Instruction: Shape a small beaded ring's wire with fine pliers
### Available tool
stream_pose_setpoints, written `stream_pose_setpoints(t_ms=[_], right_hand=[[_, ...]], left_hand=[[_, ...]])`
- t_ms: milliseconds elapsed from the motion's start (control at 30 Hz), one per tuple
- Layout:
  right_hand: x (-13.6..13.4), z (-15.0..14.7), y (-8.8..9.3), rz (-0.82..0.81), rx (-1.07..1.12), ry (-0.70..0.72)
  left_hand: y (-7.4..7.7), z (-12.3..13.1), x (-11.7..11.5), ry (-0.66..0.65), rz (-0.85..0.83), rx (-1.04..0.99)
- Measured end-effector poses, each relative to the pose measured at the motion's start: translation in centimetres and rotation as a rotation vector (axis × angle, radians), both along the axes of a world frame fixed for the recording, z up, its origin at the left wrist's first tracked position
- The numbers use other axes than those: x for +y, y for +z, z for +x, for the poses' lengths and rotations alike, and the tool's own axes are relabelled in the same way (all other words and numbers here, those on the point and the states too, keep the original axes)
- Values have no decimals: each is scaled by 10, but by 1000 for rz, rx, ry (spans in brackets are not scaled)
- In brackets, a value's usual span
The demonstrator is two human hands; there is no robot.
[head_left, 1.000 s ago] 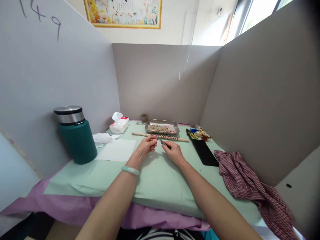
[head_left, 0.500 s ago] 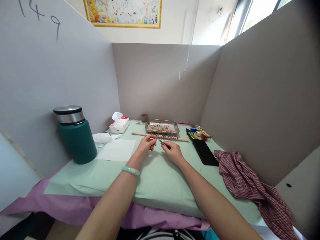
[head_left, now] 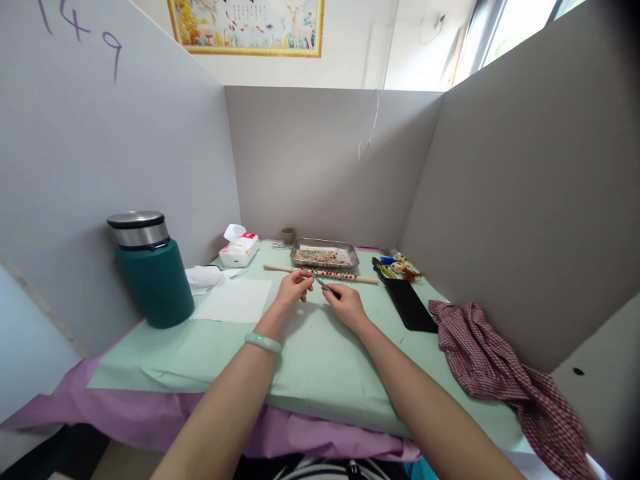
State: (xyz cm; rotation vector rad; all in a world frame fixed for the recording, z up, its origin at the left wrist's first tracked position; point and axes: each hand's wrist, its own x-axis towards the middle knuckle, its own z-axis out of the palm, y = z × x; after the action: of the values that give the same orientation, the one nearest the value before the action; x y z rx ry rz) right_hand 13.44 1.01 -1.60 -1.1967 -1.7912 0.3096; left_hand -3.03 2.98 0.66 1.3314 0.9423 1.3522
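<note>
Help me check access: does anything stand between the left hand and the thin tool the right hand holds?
Nothing visible does. The left hand reaches right to the tip of the thin tool held in the right hand; the beaded stick lies beyond both.

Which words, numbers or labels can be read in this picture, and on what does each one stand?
"149": handwritten in purple on the left panel.
Painting: small characters near its top, too small to read.
Tissue pack: red label, too blurred to read.
The tool in the right hand shows no readable text.
No other text can be read.
</note>
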Motion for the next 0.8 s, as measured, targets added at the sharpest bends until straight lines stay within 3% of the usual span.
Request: stream_pose_setpoints(t_ms=[800], right_hand=[[-2,-2,3,-97,59,22]], left_hand=[[0,1,-1,0,20,69]])
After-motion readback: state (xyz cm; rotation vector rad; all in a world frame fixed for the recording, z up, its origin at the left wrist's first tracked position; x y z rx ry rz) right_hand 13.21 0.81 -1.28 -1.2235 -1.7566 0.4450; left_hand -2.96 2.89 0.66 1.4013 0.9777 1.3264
